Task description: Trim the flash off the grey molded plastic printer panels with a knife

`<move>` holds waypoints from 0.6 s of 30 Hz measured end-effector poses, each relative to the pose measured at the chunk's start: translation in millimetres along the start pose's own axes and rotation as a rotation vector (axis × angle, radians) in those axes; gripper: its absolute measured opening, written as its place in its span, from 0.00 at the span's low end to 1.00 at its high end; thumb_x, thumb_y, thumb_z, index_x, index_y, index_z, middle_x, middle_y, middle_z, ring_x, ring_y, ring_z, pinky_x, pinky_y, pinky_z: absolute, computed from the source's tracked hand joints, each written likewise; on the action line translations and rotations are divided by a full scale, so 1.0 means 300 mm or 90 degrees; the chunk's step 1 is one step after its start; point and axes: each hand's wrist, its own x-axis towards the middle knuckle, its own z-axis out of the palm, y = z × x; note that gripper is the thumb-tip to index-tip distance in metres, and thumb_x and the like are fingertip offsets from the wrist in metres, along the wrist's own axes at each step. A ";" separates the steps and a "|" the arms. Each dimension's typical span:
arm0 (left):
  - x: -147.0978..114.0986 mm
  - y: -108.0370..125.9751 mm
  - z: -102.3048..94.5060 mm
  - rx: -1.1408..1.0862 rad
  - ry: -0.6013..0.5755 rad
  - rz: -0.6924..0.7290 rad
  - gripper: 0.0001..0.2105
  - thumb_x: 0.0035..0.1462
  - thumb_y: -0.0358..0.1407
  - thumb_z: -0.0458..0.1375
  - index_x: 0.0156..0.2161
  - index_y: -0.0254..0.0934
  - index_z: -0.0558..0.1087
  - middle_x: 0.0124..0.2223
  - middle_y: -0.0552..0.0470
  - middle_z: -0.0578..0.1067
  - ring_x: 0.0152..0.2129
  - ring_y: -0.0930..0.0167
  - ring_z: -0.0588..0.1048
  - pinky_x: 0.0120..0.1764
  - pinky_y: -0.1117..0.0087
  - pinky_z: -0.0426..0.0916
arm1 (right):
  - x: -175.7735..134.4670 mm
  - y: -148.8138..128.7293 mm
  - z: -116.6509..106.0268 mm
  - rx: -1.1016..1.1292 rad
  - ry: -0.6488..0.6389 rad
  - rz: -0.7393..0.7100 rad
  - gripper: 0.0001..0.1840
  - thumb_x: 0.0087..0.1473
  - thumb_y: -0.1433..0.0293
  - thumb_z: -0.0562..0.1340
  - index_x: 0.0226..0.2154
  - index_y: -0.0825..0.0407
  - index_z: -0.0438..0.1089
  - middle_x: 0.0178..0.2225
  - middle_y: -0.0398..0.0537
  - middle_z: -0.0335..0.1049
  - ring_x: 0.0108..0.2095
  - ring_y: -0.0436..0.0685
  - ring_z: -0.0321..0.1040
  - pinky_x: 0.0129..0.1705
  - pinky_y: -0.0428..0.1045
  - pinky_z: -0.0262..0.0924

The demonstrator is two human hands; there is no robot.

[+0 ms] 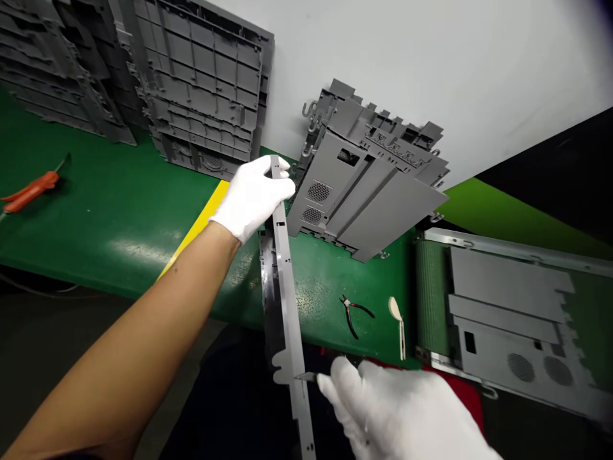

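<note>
Wearing a white glove, my left hand point(253, 197) is closed round the far end of a grey plastic panel point(289, 287), which is turned edge-on and runs down toward my body. Low in the view, my right hand point(393, 406), also gloved, grips a knife point(307, 377) with a pointed blade. Its tip meets the panel's long edge near a rounded tab; whether it presses in, I cannot tell. The knife's handle is hidden inside my fingers.
Wire cutters point(348, 306) and a pale spoon-shaped tool point(395, 310) lie on the green table point(124, 220). Grey panels point(373, 198) lean at the back, with more panels point(205, 76) farther left. An orange-handled tool point(33, 190) lies left; a conveyor point(431, 294) carries another panel right.
</note>
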 end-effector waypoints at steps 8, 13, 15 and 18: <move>0.000 -0.007 -0.017 0.012 -0.004 0.002 0.15 0.44 0.29 0.58 0.40 0.39 0.74 0.41 0.50 0.77 0.40 0.67 0.73 0.41 0.65 0.68 | 0.008 0.007 -0.002 -0.095 0.062 -0.109 0.11 0.63 0.57 0.55 0.31 0.41 0.64 0.14 0.37 0.60 0.09 0.54 0.54 0.12 0.55 0.36; 0.000 -0.008 -0.018 0.010 -0.006 0.006 0.14 0.43 0.28 0.58 0.38 0.40 0.74 0.40 0.50 0.77 0.40 0.66 0.73 0.41 0.64 0.67 | 0.002 0.012 0.002 -0.085 0.040 -0.116 0.05 0.61 0.61 0.58 0.32 0.40 0.66 0.14 0.37 0.61 0.08 0.55 0.52 0.12 0.56 0.32; -0.001 -0.006 -0.015 0.017 -0.007 0.007 0.14 0.43 0.28 0.58 0.38 0.40 0.74 0.40 0.50 0.77 0.40 0.66 0.73 0.41 0.64 0.67 | 0.003 0.016 0.004 -0.087 0.036 -0.112 0.05 0.61 0.61 0.57 0.33 0.40 0.66 0.14 0.37 0.60 0.08 0.54 0.53 0.12 0.56 0.33; -0.001 -0.004 -0.012 0.019 -0.010 0.011 0.14 0.44 0.28 0.58 0.39 0.39 0.74 0.40 0.50 0.77 0.40 0.67 0.73 0.40 0.65 0.67 | 0.000 0.025 0.010 -0.092 0.031 -0.103 0.05 0.60 0.60 0.57 0.34 0.40 0.66 0.14 0.37 0.59 0.09 0.54 0.54 0.12 0.56 0.36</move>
